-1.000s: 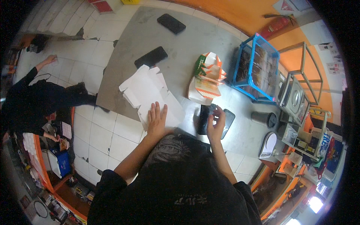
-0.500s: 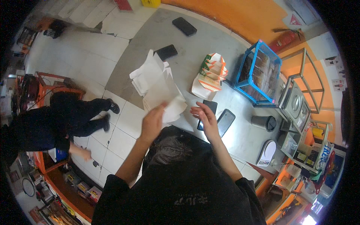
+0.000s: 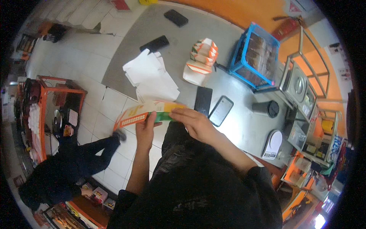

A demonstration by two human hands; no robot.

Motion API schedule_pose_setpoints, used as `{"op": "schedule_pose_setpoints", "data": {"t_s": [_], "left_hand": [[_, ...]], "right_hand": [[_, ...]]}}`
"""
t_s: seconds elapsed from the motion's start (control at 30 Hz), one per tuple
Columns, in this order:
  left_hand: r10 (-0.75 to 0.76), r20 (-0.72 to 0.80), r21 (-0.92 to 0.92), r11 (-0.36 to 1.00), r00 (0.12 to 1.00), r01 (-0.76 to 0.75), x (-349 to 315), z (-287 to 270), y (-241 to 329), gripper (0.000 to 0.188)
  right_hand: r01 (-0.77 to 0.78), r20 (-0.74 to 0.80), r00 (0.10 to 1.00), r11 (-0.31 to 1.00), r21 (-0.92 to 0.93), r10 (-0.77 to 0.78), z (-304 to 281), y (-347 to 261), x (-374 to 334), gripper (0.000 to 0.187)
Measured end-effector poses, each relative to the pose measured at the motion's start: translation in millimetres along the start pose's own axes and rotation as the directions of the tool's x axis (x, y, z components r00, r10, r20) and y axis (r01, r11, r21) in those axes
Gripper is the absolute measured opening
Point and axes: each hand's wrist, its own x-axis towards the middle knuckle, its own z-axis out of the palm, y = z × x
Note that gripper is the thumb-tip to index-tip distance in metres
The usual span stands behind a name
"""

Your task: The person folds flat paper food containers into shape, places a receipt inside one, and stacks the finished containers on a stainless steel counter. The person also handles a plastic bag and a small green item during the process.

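Note:
Close to my body, both hands hold a partly folded cardboard food box [image 3: 131, 120] printed in orange, yellow and green. My left hand [image 3: 146, 129] grips it from below, thumb up against the printed side. The fingers of my right hand [image 3: 195, 123] press on the green and yellow end. Beyond it, flat white box blanks [image 3: 152, 74] lie in a loose pile on the grey table [image 3: 126, 72]. Several folded paper boxes [image 3: 204, 53] with orange and green edges are nested farther back.
Two phones [image 3: 222, 110] [image 3: 203, 100] lie right of the blanks, two dark ones [image 3: 154, 43] [image 3: 176, 18] farther off. On the right stand a blue basket [image 3: 233, 57] of packages, a dark tumbler [image 3: 265, 109] and a white scale [image 3: 273, 144]. At left a person in black [image 3: 76, 164] bends by shelves.
A blank has been lifted from the pile and turned printed side out, its sides partly bent up. My right hand, open before, has joined the left on it. The person at left bent lower.

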Motion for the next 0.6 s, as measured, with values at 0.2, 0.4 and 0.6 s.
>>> {"op": "schedule_pose_setpoints", "data": {"t_s": [0.2,0.4,0.6], "left_hand": [[0.435,-0.238,0.357,0.871,0.868,-0.338,-31.5,12.8,-28.1,0.027],[0.589,-0.282,0.414,0.787,0.757,-0.458,-50.8,32.5,-66.7,0.029],[0.593,-0.189,0.445,0.762,0.783,-0.471,-61.1,35.5,-69.5,0.031]], "right_hand": [[-0.133,-0.045,0.988,0.957,0.257,0.149,15.4,-21.1,-15.0,0.041],[-0.044,-0.158,0.983,0.952,0.304,0.095,17.9,-33.2,-22.2,0.033],[-0.064,-0.248,0.960,0.968,0.243,0.126,4.7,-26.6,-32.1,0.022]]}}
